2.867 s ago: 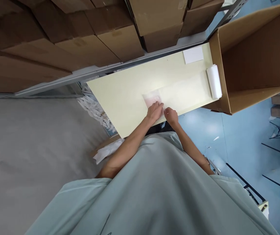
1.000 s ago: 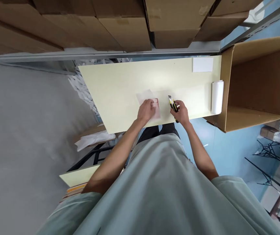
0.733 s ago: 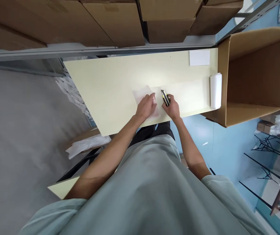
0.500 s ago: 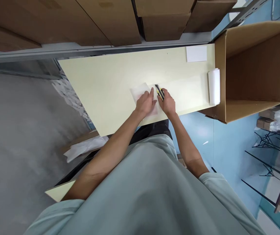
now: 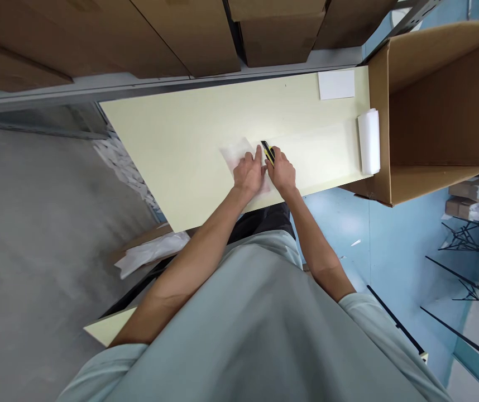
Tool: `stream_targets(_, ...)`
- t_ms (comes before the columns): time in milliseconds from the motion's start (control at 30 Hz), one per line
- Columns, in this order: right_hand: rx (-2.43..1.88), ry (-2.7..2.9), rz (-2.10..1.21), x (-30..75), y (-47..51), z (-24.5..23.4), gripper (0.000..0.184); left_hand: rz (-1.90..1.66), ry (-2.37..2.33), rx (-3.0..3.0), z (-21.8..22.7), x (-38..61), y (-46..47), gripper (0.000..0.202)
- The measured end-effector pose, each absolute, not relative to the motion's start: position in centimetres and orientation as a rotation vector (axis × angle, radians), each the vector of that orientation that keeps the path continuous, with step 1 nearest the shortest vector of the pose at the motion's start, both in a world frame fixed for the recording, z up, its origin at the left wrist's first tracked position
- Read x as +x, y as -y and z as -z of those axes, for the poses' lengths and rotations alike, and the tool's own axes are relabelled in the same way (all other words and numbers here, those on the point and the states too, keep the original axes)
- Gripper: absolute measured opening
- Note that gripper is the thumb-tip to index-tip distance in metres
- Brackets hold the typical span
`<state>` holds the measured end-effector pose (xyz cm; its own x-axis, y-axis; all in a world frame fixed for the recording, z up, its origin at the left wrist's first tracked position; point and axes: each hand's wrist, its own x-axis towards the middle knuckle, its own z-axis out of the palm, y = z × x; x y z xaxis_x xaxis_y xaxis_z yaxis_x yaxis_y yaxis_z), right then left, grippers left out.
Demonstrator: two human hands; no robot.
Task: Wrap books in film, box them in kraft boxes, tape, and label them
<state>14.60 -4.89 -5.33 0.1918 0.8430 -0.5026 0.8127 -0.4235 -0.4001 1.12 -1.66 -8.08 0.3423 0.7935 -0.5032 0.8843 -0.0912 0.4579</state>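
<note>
My right hand (image 5: 282, 171) is closed around a black and yellow utility knife (image 5: 268, 152), its tip pointing away from me and slightly left. Just left of it, my left hand (image 5: 248, 172) presses on a thin translucent sheet (image 5: 233, 153) with faint pink marks, index finger stretched forward and thumb apart. The sheet lies on a pale cream board (image 5: 172, 145), partly hidden under that hand. From a white roll (image 5: 369, 142) at the board's right end, a whitish strip (image 5: 319, 151) seems to run left towards my hands. Whether the blade touches the sheet is unclear.
A white card (image 5: 336, 85) lies at the board's far right. Beyond the right end stands a large open cardboard box (image 5: 440, 123). Cardboard boxes (image 5: 281, 39) line a shelf along the far edge. White scraps (image 5: 118, 156) are heaped below the board's left side.
My right hand with the utility knife has shifted slightly left, closer to the left hand. The left hand stays pressed on the sheet. The camera view has shifted a little.
</note>
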Motion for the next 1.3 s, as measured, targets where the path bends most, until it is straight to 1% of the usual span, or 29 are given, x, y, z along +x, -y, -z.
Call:
stream_targets(100,-2.407,1.672,-1.050,14.5,4.5,5.2,0.046,0.129,-1.451,1.878,8.7,0.9,1.2,0.079)
stream_targets(233,-2.460,1.686,-1.043,14.1,3.9,4.7,0.043,0.251,-1.431,1.898,8.3,0.9,0.4,0.089)
stream_targets(367,-2.541,1.744,-1.037,13.6,3.7,4.0,0.040,0.353,-1.390,1.940,7.2,1.1,-0.1,0.090)
stream_targets(533,-2.604,1.821,-1.052,13.4,4.8,2.8,0.041,0.387,-1.388,1.906,6.6,1.3,-0.4,0.093)
stream_targets(667,-2.653,1.864,-1.072,13.4,7.3,1.8,0.042,0.403,-1.408,1.871,6.1,1.5,-0.6,0.093)
stream_targets(800,-2.699,1.908,-1.102,13.2,10.7,1.2,0.048,0.410,-1.421,1.857,6.1,1.7,-0.6,0.092)
stream_targets(1000,-2.711,1.861,-1.268,13.3,16.5,0.6,0.050,0.275,-1.428,1.818,8.1,1.3,-0.3,0.102)
stream_targets(1100,-2.715,1.791,-1.389,13.6,19.4,-0.2,0.051,0.181,-1.433,1.785,9.1,1.2,0.0,0.102)
stream_targets(1200,-2.718,1.725,-1.473,14.3,21.7,-1.6,0.047,0.162,-1.454,1.758,9.1,1.5,0.3,0.100)
stream_targets(1300,-2.708,1.610,-1.429,15.7,22.5,-3.4,0.040,0.207,-1.482,1.708,7.3,2.0,0.6,0.104)
